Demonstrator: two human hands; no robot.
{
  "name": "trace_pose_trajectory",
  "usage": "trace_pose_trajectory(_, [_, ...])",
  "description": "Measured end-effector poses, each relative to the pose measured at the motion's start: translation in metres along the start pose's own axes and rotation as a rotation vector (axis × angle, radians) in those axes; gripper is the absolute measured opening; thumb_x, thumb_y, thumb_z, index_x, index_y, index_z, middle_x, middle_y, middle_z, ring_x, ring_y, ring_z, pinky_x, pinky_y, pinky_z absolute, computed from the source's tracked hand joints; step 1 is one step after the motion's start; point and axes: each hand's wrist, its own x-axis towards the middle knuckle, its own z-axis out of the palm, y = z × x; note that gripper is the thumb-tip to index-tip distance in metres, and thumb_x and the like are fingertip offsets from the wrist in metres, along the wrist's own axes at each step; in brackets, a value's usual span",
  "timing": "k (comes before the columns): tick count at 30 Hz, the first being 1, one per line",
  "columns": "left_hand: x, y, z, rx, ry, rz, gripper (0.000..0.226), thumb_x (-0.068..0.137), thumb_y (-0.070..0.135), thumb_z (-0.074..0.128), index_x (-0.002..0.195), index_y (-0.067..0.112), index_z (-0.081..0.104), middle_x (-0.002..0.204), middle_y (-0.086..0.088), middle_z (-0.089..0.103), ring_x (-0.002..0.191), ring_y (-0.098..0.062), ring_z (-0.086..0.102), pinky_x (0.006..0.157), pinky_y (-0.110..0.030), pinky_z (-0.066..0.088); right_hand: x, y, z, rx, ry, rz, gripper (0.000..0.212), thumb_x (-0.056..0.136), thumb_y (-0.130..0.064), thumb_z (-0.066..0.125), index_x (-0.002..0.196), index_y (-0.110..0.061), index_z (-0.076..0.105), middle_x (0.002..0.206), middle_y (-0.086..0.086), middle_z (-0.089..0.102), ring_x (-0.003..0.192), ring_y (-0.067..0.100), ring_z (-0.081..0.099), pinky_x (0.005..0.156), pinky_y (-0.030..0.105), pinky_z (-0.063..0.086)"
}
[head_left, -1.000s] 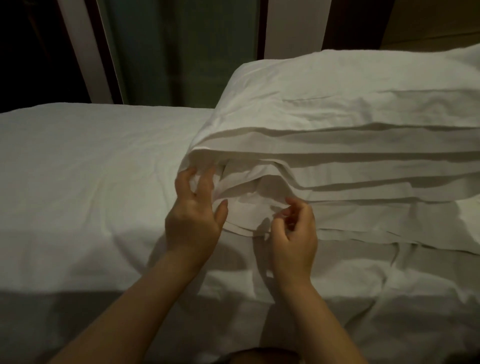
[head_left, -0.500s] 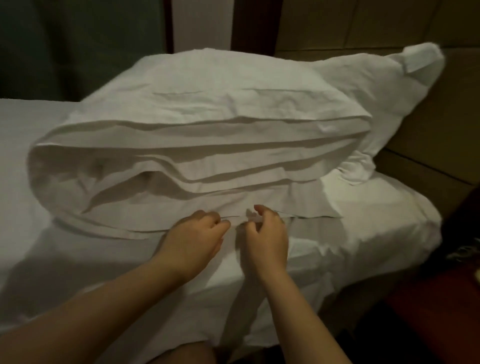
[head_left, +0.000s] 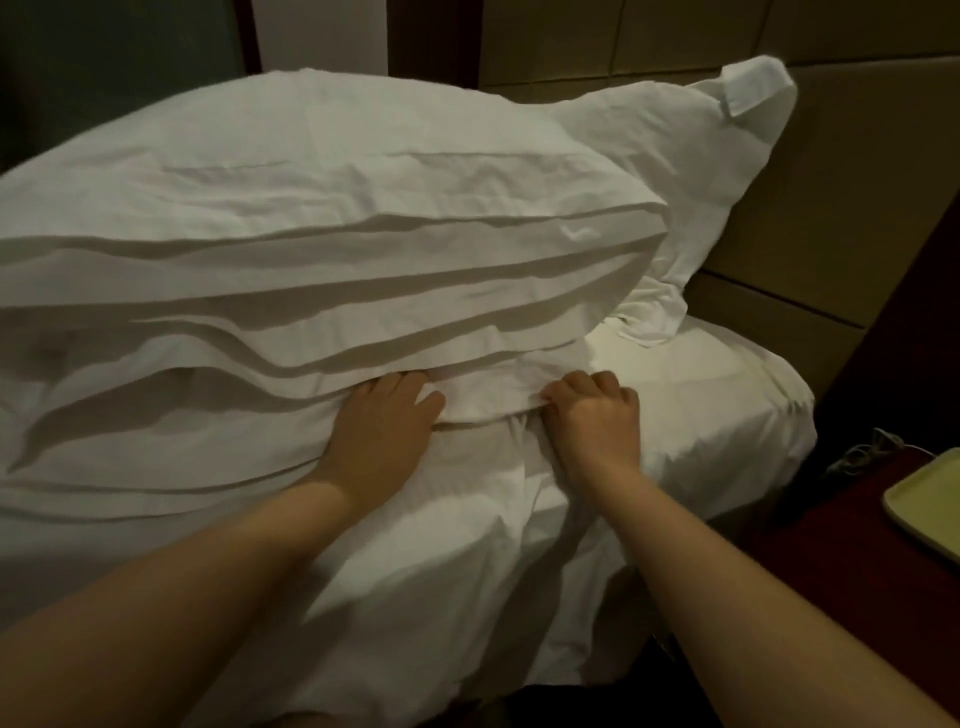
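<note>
- the folded white cotton duvet (head_left: 322, 249) lies in a thick stack of layers along the head of the bed. it rests on the white fitted bed sheet (head_left: 701, 405), and its loose edges face us.
- the bottom flap (head_left: 488, 400) of the duvet sticks out from under the stack, between our two hands.
- our left hand (head_left: 382, 421) lies flat with its fingers pushed straight in under a fold. the tips are hidden and the thumb is spread out on the cloth, so we judge it is pressing or lifting, not gripping.
- our right hand (head_left: 595, 415) is curled tight and pinches the edge of the bottom flap between thumb and fingers.
- we expect the duvet to be soft, limp and bulky: light for its size, with no stiffness to hold a shape. lifted by one layer, the stack would slide apart.
- the best hold is at the hemmed edge or a corner, with both hands set apart, or with a flat hand under the whole stack.
- a plump white pillow (head_left: 691, 145) leans behind the duvet against the tan padded headboard (head_left: 841, 182).
- to the right stands a dark red bedside table (head_left: 831, 571) carrying a pale green tray (head_left: 930, 504) and a tangled cable (head_left: 857, 452).
</note>
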Motion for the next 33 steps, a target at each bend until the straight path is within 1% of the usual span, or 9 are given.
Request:
trace_pose_trajectory(2, [0.000,-0.005,0.003,-0.035,0.067,-0.012,0.031,0.063,0.002,0.078,0.091,0.009,0.066,0.094,-0.015,0.067,0.077,-0.033,0.065,0.061,-0.039,0.052,0.014,0.009,-0.004,-0.030,0.052,-0.031,0.010,0.063,-0.021,0.063,0.069,-0.017,0.071,0.066,0.004,0.066,0.065,0.032,0.060,0.060,0.035,0.042])
trace_pose_trajectory(7, [0.006,-0.019,-0.008,-0.152,0.180,-0.016,0.037,0.077,0.010,0.034,0.107,0.013,0.056,0.088,-0.013,0.066,0.072,-0.033,0.063,0.049,-0.036,0.053,0.042,0.012,-0.013,0.109,0.196,0.031,0.015,0.083,-0.020,0.061,0.085,-0.012,0.073,0.076,0.009,0.071,0.080,0.036,0.061,0.072,0.039,0.038])
trace_pose_trajectory(11, [0.004,-0.033,-0.029,-0.128,0.156,0.077,0.031,0.075,-0.003,0.052,0.101,0.008,0.066,0.081,-0.013,0.067,0.067,-0.030,0.066,0.053,-0.035,0.055,0.047,0.016,-0.007,0.112,0.267,0.007,0.017,0.084,-0.021,0.059,0.082,-0.011,0.073,0.069,0.010,0.069,0.071,0.036,0.062,0.070,0.041,0.043])
trace_pose_trajectory(14, [0.007,-0.039,-0.051,-0.092,0.166,0.118,0.047,0.060,-0.015,0.071,0.103,0.005,0.067,0.080,-0.013,0.068,0.065,-0.027,0.067,0.058,-0.031,0.054,0.053,0.015,-0.007,0.097,0.293,-0.011,0.017,0.084,-0.022,0.061,0.081,-0.011,0.072,0.067,0.010,0.068,0.065,0.034,0.063,0.069,0.041,0.044])
trace_pose_trajectory(16, [0.011,-0.038,-0.061,-0.152,0.137,0.092,0.052,0.069,-0.014,0.070,0.117,0.005,0.061,0.101,-0.013,0.068,0.085,-0.026,0.068,0.074,-0.027,0.052,0.057,0.013,-0.008,0.107,0.314,-0.009,0.018,0.086,-0.023,0.060,0.082,-0.011,0.072,0.068,0.010,0.069,0.065,0.034,0.062,0.070,0.040,0.043])
trace_pose_trajectory(19, [0.010,-0.033,-0.058,-0.244,-0.059,-0.141,0.048,0.096,0.003,0.043,0.141,0.018,0.041,0.131,-0.009,0.052,0.114,-0.025,0.052,0.089,-0.027,0.039,0.047,0.017,-0.003,0.177,0.266,0.016,0.019,0.085,-0.022,0.058,0.085,-0.010,0.073,0.074,0.012,0.070,0.069,0.034,0.063,0.072,0.041,0.044])
trace_pose_trajectory(26, [-0.030,-0.019,-0.023,-0.134,-0.166,-0.024,0.030,0.103,0.029,0.027,0.127,0.031,0.046,0.111,0.005,0.050,0.091,-0.010,0.041,0.075,-0.023,0.033,-0.007,0.027,0.021,0.307,0.033,-0.030,0.022,0.081,-0.025,0.057,0.083,-0.008,0.071,0.080,0.014,0.068,0.075,0.037,0.060,0.072,0.042,0.046])
trace_pose_trajectory(30, [-0.033,-0.013,-0.018,-0.169,-0.137,-0.102,0.031,0.100,0.038,0.036,0.077,0.020,0.046,0.082,0.004,0.051,0.073,-0.013,0.046,0.060,-0.024,0.031,-0.010,0.024,0.020,0.266,0.033,-0.087,0.017,0.079,-0.022,0.059,0.078,-0.008,0.069,0.074,0.011,0.064,0.069,0.035,0.058,0.066,0.040,0.046])
trace_pose_trajectory(33, [-0.038,-0.015,-0.016,-0.204,-0.141,-0.137,0.029,0.099,0.040,0.033,0.080,0.023,0.046,0.079,0.007,0.047,0.071,-0.004,0.043,0.059,-0.019,0.030,-0.012,0.023,0.018,0.230,0.046,-0.125,0.015,0.077,-0.021,0.061,0.075,-0.008,0.068,0.071,0.010,0.063,0.063,0.033,0.058,0.060,0.039,0.047])
